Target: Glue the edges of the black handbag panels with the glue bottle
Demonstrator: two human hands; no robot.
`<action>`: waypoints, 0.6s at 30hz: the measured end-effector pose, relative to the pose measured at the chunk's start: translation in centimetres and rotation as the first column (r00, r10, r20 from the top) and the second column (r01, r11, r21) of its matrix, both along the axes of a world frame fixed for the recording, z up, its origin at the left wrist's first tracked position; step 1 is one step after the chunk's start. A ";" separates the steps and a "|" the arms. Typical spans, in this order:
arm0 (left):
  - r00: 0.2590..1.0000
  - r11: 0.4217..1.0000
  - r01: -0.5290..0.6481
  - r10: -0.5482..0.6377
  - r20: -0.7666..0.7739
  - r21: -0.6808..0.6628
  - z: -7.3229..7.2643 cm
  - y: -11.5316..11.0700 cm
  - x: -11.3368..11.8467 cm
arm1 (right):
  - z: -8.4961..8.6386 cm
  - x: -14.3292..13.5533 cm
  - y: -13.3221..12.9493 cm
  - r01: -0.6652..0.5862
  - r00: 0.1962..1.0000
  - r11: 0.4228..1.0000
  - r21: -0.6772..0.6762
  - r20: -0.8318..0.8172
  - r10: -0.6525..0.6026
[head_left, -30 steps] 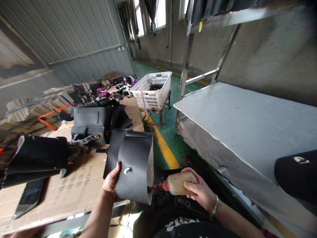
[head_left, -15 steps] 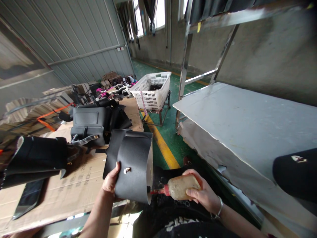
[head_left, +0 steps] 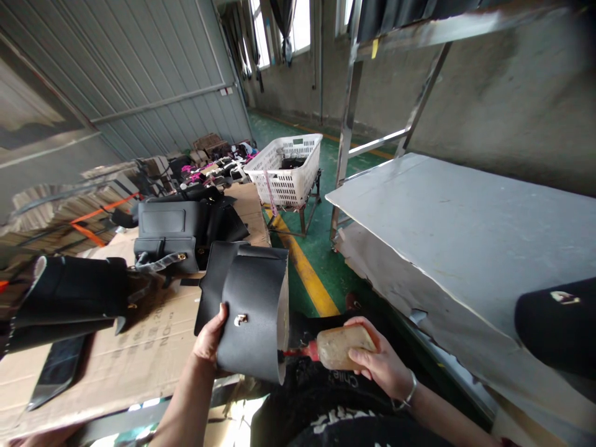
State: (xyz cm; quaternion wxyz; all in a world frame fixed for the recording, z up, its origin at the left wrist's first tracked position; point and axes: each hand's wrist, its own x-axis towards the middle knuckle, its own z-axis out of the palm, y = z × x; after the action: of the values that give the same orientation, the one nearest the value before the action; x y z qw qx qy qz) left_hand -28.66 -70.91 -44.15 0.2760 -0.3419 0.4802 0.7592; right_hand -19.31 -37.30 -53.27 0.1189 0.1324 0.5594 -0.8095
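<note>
1. Left hand (head_left: 212, 338) is gripping the bag (head_left: 254, 288) at the cardboard's (head_left: 144, 363) right edge;
2. right hand (head_left: 376, 355) is clasping the bottle (head_left: 341, 347);
3. the bottle is lying lengthwise left-to-right, its nozzle (head_left: 305, 351) pointing at the bag's open side.

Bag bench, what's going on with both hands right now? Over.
Left hand gripping black bag piece with metal clasp. Right hand holding yellowish bottle, red nozzle at the piece's open edge. Nothing visible blocking the nozzle.
</note>
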 end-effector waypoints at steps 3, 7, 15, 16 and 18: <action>1.000 1.000 -0.008 0.008 0.003 -0.013 0.2 0.1 0.0 | 0.0 0.2 0.1 -0.006 1.000 1.000 -0.007 -0.007 0.006; 1.000 1.000 0.002 -0.001 0.019 -0.018 0.5 0.4 0.1 | 0.7 0.3 0.0 -0.073 0.997 0.996 0.055 -0.030 0.075; 1.000 1.000 0.002 -0.002 -0.003 0.005 0.5 0.4 -0.3 | 1.5 -0.1 -0.1 0.082 0.995 0.992 0.093 -0.072 -0.075; 1.000 1.000 0.006 -0.006 -0.007 0.007 0.3 0.3 -0.2 | 1.6 -0.3 -0.1 0.086 0.994 0.992 0.091 -0.068 -0.080; 1.000 1.000 0.013 -0.012 -0.017 0.010 0.1 0.1 -0.1 | 1.5 -0.4 -0.3 0.072 0.996 0.994 0.080 -0.054 -0.068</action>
State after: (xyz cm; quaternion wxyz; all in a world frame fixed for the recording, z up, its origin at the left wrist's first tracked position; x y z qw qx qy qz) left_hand -28.77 -70.84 -44.09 0.2785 -0.3310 0.4807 0.7627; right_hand -19.70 -37.59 -51.74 0.0705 0.1358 0.5902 -0.7926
